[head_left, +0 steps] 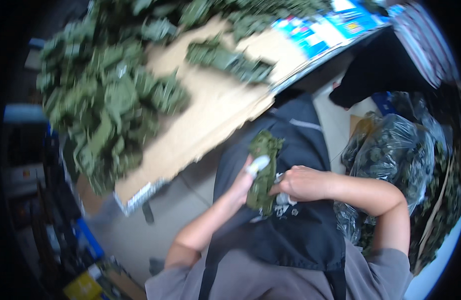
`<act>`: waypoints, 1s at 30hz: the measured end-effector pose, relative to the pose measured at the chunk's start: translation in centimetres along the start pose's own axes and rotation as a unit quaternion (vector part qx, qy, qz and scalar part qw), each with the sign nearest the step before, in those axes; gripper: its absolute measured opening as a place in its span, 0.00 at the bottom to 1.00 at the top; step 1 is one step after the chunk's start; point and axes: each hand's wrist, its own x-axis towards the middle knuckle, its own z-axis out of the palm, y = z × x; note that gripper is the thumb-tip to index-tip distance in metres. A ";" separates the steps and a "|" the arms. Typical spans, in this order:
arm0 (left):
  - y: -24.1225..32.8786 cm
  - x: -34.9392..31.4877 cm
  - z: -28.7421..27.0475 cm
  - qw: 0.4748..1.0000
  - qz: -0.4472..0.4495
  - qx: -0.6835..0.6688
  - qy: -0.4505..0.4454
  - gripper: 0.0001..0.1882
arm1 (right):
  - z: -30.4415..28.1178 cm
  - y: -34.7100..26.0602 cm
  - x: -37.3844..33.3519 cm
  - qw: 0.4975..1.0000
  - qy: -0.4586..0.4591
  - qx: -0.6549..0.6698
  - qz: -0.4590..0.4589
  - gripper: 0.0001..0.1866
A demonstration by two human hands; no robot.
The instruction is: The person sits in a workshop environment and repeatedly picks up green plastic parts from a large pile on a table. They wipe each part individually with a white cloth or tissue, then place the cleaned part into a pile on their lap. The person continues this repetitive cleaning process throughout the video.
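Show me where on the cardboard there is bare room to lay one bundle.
The widest bare patch of cardboard lies between the left leaf heap, the separate leaf bundle and the torn near edge. A smaller patch shows beyond that bundle, before the far leaf pile. Left and far sides are crowded.

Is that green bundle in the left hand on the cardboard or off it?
Off the cardboard: the left hand holds the green bundle over the black apron.

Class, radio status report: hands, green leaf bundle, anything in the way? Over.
Left hand holding green leaf bundle over dark apron. Right hand curled at bundle's right edge, grip unclear. Nothing seen blocking either hand.
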 end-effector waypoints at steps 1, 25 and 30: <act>-0.5 0.4 -0.7 0.998 0.043 0.038 0.003 0.22 | -2.9 0.1 -0.5 0.999 -0.014 -0.028 -0.011 0.18; 5.6 -2.5 5.4 0.884 0.429 0.053 -0.181 0.39 | -1.1 3.5 -0.5 0.687 0.480 0.545 -0.015 0.27; 5.9 -0.7 5.7 0.884 0.428 0.040 -0.185 0.39 | -2.2 3.5 -2.1 0.848 0.526 0.053 -0.022 0.33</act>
